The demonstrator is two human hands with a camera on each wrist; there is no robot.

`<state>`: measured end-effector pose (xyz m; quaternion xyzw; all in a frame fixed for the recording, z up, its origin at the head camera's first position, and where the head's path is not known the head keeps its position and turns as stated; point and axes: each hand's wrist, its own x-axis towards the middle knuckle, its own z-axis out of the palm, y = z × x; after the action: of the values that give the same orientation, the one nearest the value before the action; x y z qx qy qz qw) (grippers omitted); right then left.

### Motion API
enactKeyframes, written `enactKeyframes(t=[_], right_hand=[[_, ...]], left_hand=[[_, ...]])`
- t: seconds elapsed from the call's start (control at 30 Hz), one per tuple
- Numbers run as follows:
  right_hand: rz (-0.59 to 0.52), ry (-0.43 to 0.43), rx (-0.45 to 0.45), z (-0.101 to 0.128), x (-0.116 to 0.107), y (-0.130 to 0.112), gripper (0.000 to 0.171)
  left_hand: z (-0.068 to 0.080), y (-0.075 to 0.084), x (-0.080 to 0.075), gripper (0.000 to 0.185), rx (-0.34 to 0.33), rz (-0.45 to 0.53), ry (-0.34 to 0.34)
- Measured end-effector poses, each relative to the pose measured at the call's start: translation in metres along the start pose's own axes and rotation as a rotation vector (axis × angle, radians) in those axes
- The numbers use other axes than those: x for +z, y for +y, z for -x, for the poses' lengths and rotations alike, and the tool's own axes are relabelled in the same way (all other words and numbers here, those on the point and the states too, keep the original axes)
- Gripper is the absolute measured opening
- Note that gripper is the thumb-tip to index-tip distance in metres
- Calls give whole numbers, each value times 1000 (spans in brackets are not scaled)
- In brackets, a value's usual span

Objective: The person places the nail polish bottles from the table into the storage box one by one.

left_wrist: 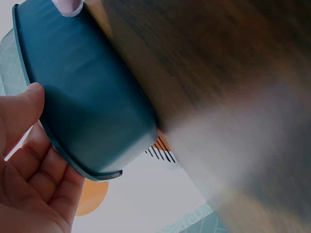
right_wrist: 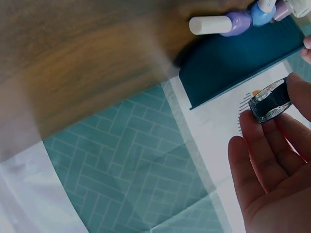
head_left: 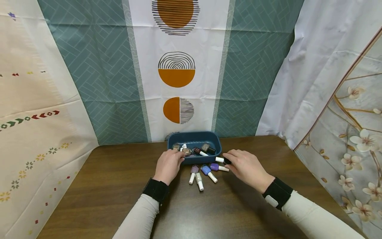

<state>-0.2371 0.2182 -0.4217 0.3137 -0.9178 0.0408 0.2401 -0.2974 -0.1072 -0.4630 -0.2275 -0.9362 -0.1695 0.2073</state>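
Observation:
In the head view, a dark blue bin (head_left: 194, 135) stands at the back of the table with several nail polish bottles in it. My left hand (head_left: 168, 166) is at its front left rim; in the left wrist view the thumb (left_wrist: 35, 99) lies against the outer wall and the other fingers go behind the rim. Beside the front right corner, my right hand (head_left: 246, 167) pinches a dark nail polish bottle (right_wrist: 270, 102) between thumb and fingertips, its white cap (head_left: 219, 159) pointing left. The bottle's base faces the right wrist camera.
In front of the bin lie a purple bottle (head_left: 214, 166), a blue bottle (head_left: 206, 170), a mauve bottle (head_left: 195, 169) and a pale bottle (head_left: 198, 179), all white-capped. The brown table (head_left: 119, 192) backs onto a patterned curtain (head_left: 113, 76).

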Motion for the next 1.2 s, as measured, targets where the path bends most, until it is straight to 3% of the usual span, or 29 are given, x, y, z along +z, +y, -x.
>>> enactKeyframes(t=[0.87, 1.2], right_hand=[[2, -43, -9, -58, 11, 13, 38], [9, -145, 30, -80, 20, 12, 35]], left_hand=[[0, 1, 0, 9, -4, 4, 5], [1, 0, 2, 6, 22, -11, 36]])
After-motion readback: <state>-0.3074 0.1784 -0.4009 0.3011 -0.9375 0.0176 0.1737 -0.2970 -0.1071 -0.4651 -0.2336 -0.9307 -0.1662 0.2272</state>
